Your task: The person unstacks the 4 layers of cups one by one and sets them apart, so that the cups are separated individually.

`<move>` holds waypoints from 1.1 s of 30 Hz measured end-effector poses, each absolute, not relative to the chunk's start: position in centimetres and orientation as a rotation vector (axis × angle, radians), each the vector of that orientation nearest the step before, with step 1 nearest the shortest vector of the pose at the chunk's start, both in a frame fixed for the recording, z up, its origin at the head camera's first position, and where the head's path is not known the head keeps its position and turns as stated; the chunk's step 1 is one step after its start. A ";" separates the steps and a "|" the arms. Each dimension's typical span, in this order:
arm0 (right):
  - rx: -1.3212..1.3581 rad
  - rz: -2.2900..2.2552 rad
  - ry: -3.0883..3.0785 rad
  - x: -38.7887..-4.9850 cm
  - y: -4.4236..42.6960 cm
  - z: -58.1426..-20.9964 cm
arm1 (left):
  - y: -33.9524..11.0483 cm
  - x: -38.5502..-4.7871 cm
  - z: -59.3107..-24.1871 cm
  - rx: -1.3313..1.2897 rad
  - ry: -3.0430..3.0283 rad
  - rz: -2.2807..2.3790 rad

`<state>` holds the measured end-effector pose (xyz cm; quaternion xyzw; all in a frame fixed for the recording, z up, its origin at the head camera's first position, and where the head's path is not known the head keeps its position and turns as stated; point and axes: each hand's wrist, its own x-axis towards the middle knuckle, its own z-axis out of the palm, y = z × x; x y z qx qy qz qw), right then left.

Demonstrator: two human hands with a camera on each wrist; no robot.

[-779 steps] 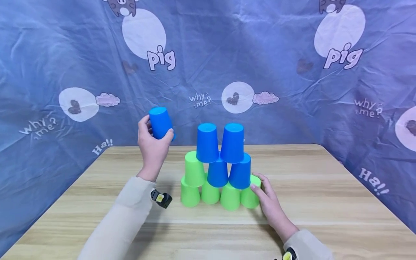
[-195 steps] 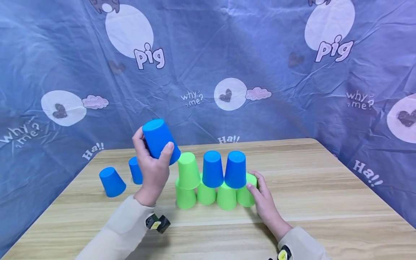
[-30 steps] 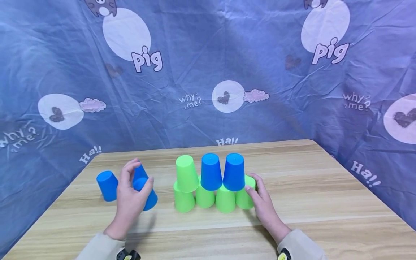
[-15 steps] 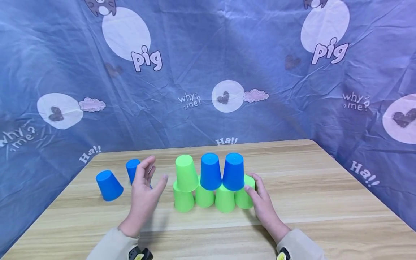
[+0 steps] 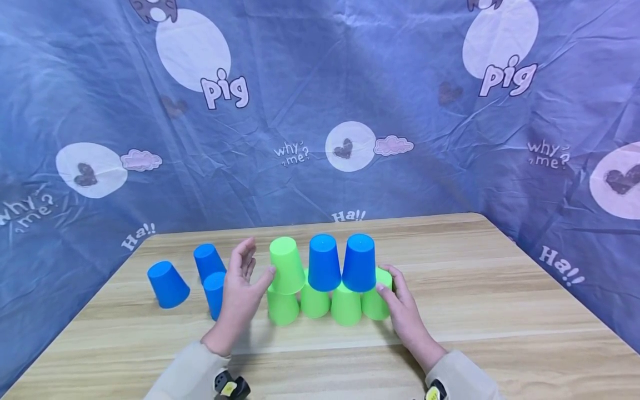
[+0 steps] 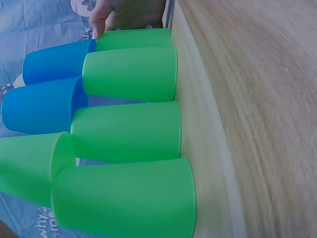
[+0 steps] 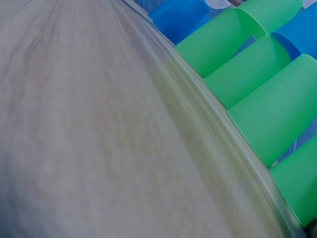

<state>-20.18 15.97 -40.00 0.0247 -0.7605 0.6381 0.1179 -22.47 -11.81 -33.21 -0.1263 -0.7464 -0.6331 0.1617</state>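
Several upside-down green cups (image 5: 283,310) form a bottom row. On top of them stand one green cup (image 5: 287,268) at the left and two blue cups (image 5: 324,266). My left hand (image 5: 242,294) is beside the upper green cup, its thumb tip at the cup's left side and its fingers loosely spread, holding nothing. With thumb in front and fingers behind, my right hand (image 5: 407,316) holds the rightmost green cup (image 5: 376,304) of the bottom row. The left wrist view shows the same stack from the side, with fingers of the right hand at the far green cup (image 6: 136,39).
To the left, three blue cups (image 5: 168,286) stand upside down on the wooden table (image 5: 475,278), one partly behind my left wrist. A blue printed cloth (image 5: 300,66) hangs behind the table's far edge.
Three blue cups have gone from the stack to the table's left. Within the last second my left hand let go of the third and moved right to the upper green cup. The right hand stays put.
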 end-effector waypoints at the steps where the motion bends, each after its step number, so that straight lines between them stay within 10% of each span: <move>1: 0.071 1.865 -2.225 -20.2 16.0 -40.0 | -11.7 -22.5 -33.3 -0.359 -2.138 -1.818; 33: 0.096 1.850 -2.231 -20.0 15.9 -39.9 | -10.4 -22.8 -34.2 -0.483 -2.255 -1.788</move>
